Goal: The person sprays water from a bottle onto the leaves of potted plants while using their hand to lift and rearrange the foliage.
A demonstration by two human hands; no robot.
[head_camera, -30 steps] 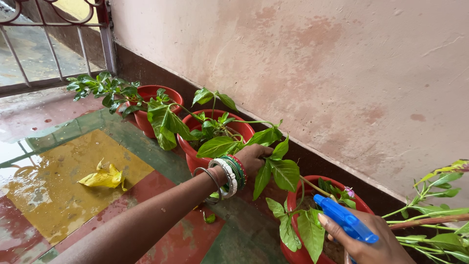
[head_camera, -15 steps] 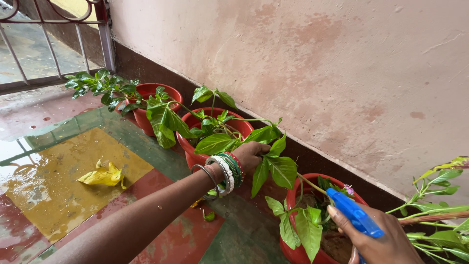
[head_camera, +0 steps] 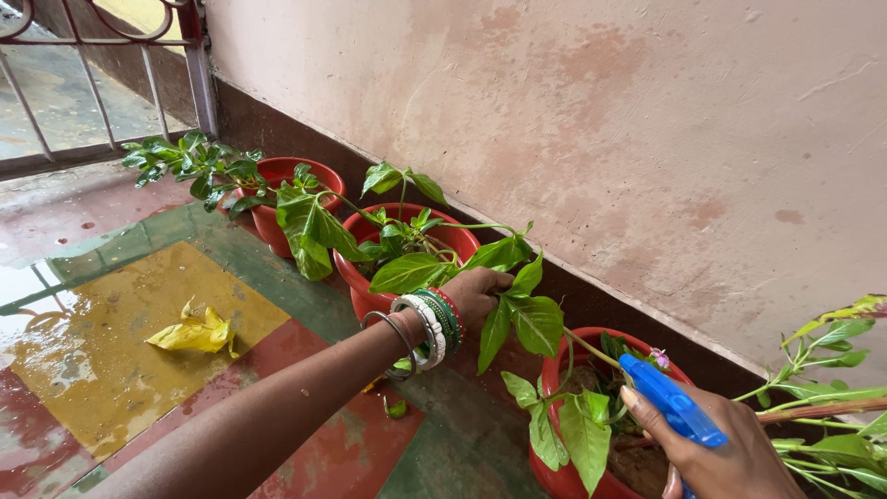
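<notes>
Blue plastic spray bottle (head_camera: 673, 404) sits gripped in the right hand (head_camera: 711, 453), nozzle aimed over the near red clay pot (head_camera: 556, 462), while the left hand (head_camera: 476, 294) pinches, seemingly, a broad green leaf (head_camera: 504, 255) aside, exposing the plant.

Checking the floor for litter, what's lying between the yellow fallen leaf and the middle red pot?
Head view: only bare wet floor between the yellow leaf and middle red pot.

A stained pink wall (head_camera: 591, 120) rises above a wet floor (head_camera: 111, 342) of yellow, red and green tiles, with a metal grille (head_camera: 83, 83) left of the wall.
</notes>
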